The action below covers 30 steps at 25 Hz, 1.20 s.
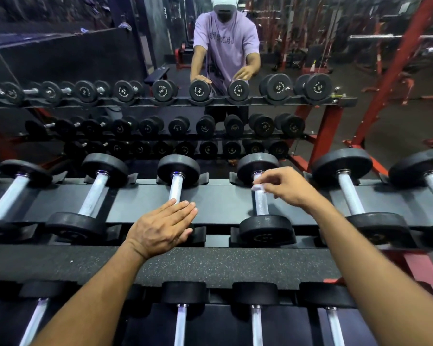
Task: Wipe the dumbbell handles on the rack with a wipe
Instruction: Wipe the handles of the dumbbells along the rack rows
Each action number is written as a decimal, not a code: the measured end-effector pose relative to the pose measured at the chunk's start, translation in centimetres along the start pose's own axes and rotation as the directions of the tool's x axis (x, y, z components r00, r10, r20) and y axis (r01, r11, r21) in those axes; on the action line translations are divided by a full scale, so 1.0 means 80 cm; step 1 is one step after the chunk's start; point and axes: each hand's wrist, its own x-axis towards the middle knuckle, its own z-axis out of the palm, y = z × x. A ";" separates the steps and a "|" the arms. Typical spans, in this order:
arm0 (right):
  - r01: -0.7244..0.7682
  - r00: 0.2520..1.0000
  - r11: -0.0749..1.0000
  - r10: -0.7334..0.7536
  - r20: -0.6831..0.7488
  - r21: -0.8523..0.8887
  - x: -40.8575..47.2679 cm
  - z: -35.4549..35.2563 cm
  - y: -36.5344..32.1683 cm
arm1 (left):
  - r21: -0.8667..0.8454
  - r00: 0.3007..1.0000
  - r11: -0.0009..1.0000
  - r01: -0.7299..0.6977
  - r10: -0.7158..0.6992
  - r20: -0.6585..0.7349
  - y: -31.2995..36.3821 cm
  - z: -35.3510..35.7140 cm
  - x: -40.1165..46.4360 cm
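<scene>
Rack (218, 196), top tier: six dumbbells. Left hand (160, 228) flat, fingers straight, covering one dumbbell (178, 171). Right hand (289, 187) pinching wipe (256, 188) on neighbouring handle (260, 203). Mirror (85, 58) behind.

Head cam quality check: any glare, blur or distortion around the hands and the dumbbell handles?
Head view: wide-angle bowing curves the rack rails and leans the edge dumbbells outward. Bluish glare whitens the chrome handles, strongest on the lower row. The right hand and the wipe it pinches are slightly motion-smeared; the left hand is sharp. The mirror background is dim and soft.
</scene>
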 end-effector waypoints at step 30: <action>-0.581 0.805 0.497 0.468 0.365 0.644 0.007 0.043 0.078 | -0.013 1.000 1.000 -0.003 0.003 0.001 0.000 -0.001 0.000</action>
